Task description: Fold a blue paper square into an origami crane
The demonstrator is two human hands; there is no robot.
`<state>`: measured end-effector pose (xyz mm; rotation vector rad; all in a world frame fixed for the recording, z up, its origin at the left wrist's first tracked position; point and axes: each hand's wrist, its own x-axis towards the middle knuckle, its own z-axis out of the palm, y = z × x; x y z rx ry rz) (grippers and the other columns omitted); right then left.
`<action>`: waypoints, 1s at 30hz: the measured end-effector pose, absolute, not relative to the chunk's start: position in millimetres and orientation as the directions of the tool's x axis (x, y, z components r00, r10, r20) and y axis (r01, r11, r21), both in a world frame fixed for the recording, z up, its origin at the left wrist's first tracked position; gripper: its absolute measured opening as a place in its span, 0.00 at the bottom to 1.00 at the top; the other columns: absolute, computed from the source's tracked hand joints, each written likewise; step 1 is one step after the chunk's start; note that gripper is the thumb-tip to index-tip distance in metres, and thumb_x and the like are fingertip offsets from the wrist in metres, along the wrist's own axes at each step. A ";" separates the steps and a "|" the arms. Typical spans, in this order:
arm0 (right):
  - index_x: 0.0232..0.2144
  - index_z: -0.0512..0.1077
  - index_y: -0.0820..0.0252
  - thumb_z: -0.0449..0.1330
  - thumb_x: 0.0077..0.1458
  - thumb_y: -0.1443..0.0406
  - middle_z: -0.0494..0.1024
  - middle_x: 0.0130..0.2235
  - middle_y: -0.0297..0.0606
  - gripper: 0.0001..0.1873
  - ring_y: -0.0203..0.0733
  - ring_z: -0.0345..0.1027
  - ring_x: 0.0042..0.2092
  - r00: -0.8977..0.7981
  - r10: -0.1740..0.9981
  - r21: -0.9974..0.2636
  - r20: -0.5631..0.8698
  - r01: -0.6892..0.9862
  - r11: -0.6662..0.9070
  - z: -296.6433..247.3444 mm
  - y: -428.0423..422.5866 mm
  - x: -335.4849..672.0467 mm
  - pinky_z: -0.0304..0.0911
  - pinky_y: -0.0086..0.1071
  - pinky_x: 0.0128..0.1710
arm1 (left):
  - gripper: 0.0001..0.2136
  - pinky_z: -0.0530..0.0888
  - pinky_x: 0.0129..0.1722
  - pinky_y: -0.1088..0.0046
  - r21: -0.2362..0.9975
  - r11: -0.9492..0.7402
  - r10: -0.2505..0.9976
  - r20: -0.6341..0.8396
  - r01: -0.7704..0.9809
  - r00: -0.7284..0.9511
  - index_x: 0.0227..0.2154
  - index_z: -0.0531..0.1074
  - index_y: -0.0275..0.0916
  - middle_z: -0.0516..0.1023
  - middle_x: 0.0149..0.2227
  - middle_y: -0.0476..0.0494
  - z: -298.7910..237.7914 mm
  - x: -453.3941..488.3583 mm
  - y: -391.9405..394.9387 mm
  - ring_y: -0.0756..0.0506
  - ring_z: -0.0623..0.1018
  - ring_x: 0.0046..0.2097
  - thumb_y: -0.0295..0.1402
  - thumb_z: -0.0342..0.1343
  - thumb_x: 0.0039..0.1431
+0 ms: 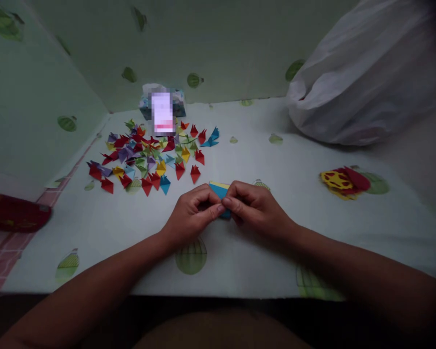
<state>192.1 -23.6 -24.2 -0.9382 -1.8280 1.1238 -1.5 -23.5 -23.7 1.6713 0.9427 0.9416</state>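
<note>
My left hand and my right hand meet at the middle of the table, fingers pinched together on a small blue paper piece with a yellow edge showing behind it. Most of the paper is hidden by my fingers. Just beyond the hands lies a spread of several small folded paper pieces in red, yellow, blue, green and purple.
The table wears a pale cloth with green prints. A white plastic bag bulges at the back right. A red and yellow paper stack lies right. A small box stands at the back, and a red object lies far left.
</note>
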 end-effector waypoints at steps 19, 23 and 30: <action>0.29 0.64 0.60 0.51 0.70 0.52 0.71 0.24 0.31 0.21 0.30 0.65 0.23 -0.373 0.911 -0.975 0.177 0.062 0.215 -27.3 -24.4 191.2 0.61 0.26 0.24 | 0.09 0.69 0.27 0.78 0.986 0.078 0.956 -0.031 -0.150 0.293 0.31 0.75 0.36 0.72 0.25 0.52 -29.0 1.6 -21.6 0.54 0.70 0.25 0.36 0.67 0.56; 0.34 0.65 0.60 0.58 0.67 0.54 0.72 0.26 0.30 0.16 0.31 0.66 0.24 -0.423 0.895 -0.989 0.141 -0.013 0.149 -32.5 -20.5 190.6 0.63 0.26 0.25 | 0.09 0.70 0.27 0.79 0.961 0.135 0.959 -0.066 -0.241 0.275 0.33 0.76 0.37 0.75 0.24 0.52 -35.6 2.9 -19.8 0.54 0.72 0.25 0.35 0.68 0.55; 0.39 0.67 0.61 0.58 0.65 0.60 0.73 0.27 0.32 0.10 0.31 0.66 0.26 -0.427 0.896 -0.990 0.124 0.004 0.139 -32.3 -22.6 190.5 0.65 0.27 0.27 | 0.10 0.72 0.29 0.79 0.952 0.166 0.962 -0.100 -0.255 0.254 0.31 0.74 0.37 0.77 0.25 0.52 -36.3 2.6 -19.2 0.54 0.75 0.26 0.34 0.69 0.53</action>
